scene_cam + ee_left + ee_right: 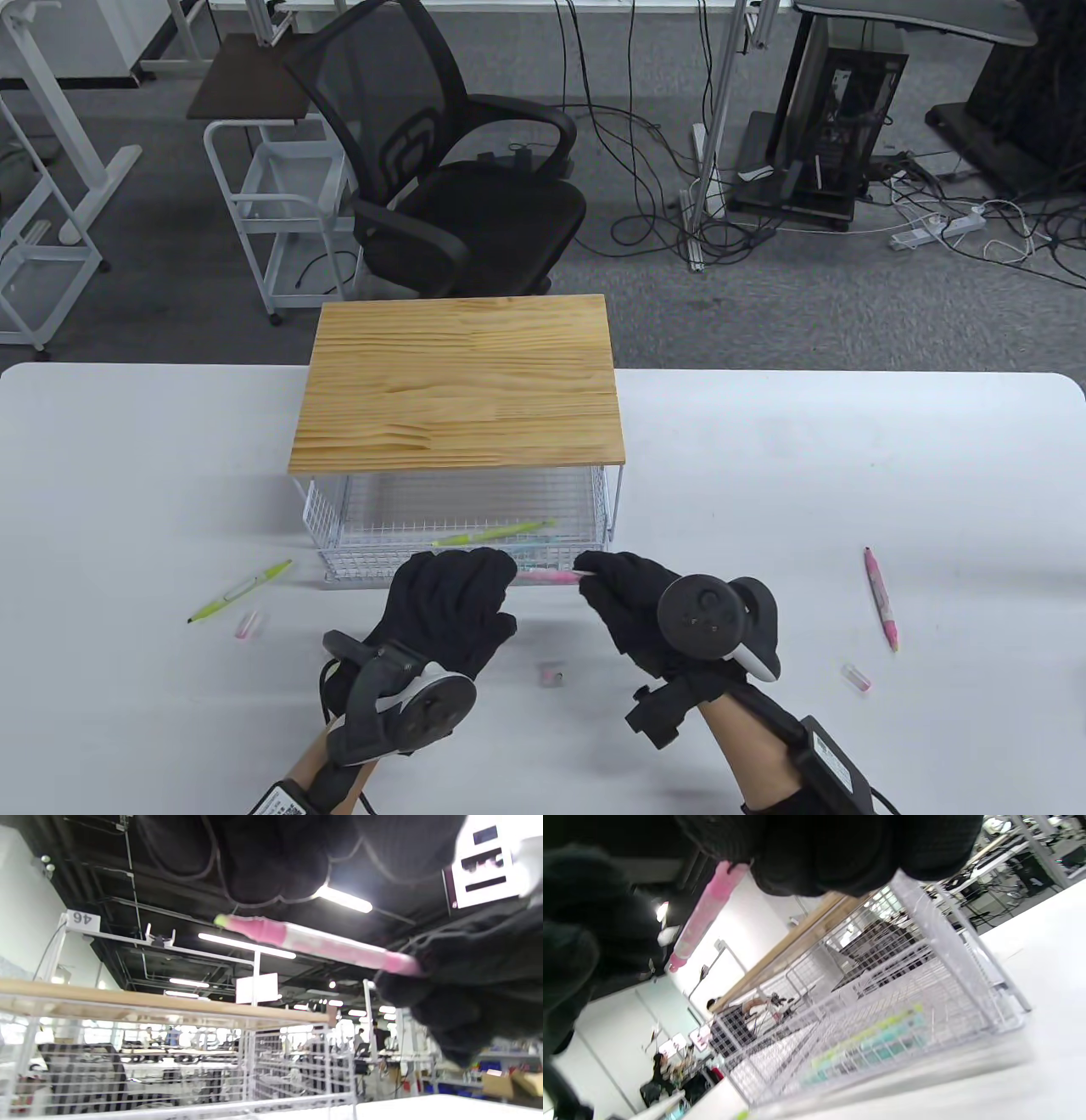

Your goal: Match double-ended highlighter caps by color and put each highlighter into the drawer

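Pink pen: a pink highlighter (547, 576) is held level between both hands, just in front of the drawer's (462, 556) front rim, above the surface (848, 475).
Left hand: the left hand (454, 607) is knuckles-up, fingers curled round the pen's left end; tracker on its back.
Right hand: the right hand (632, 607) pinches the pen's right end at its fingertips, tracker tilted toward the person.
Drawer: white wire, pulled out from under a wooden top (458, 382); a green pen (492, 533) and a teal one lie inside near the front.
Loose on surface: a green pen (240, 590) and a pink cap (248, 626) at left; a second pink pen (881, 598) and a pink cap (857, 677) at right; another small cap (551, 676) between the wrists.
Left wrist view: shows the held pen (316, 944) from below, with a green tip at its far left end past the pink cap; the table view hides that end under the glove.
Right wrist view: shows the pen (702, 918) running away from the right fingers (814, 861), and blurred green and teal pens through the mesh.
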Available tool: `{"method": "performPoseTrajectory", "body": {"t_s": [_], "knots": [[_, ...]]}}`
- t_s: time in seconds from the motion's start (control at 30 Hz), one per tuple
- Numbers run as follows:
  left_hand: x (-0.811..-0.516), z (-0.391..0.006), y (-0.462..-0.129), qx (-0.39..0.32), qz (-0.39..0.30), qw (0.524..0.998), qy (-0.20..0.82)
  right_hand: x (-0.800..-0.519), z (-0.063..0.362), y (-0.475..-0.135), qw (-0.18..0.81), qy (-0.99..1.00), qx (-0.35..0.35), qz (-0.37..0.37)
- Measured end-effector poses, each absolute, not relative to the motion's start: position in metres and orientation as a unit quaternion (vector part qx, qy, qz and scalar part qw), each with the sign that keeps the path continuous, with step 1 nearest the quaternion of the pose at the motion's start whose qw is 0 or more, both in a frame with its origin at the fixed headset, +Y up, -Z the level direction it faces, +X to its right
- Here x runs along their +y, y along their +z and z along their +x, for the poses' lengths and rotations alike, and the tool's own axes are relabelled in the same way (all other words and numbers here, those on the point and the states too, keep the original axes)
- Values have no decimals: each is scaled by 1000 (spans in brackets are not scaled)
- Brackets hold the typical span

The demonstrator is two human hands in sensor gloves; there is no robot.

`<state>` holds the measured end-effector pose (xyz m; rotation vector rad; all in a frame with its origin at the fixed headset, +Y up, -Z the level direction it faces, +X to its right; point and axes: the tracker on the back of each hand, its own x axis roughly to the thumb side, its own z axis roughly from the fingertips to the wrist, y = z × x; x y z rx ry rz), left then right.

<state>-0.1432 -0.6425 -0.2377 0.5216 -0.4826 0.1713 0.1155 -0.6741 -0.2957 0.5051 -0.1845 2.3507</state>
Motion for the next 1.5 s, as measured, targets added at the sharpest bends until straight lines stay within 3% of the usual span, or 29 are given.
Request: {"method": "performPoseTrajectory", "body": {"t_s": [0.13,0.27,0.47,0.63,1.1,1.5], "knots": [[-658,-127,-243,-249,186,949,51,-669,135,-301,376,908,-94,161],[-690,-105,-256,-245,39,969,15,-666,150,-305,401,899,-102,140],[-746,-90,-285,-236,-80,968,-18,-662,160,-306,422,891,-111,128],[-775,-87,-298,-225,-159,961,-13,-660,161,-305,427,888,-111,129],[-789,-75,-300,-209,-198,955,-70,-658,161,-306,427,889,-110,126],[-790,-63,-288,-218,-131,959,-127,-658,163,-307,428,888,-106,127]]}}
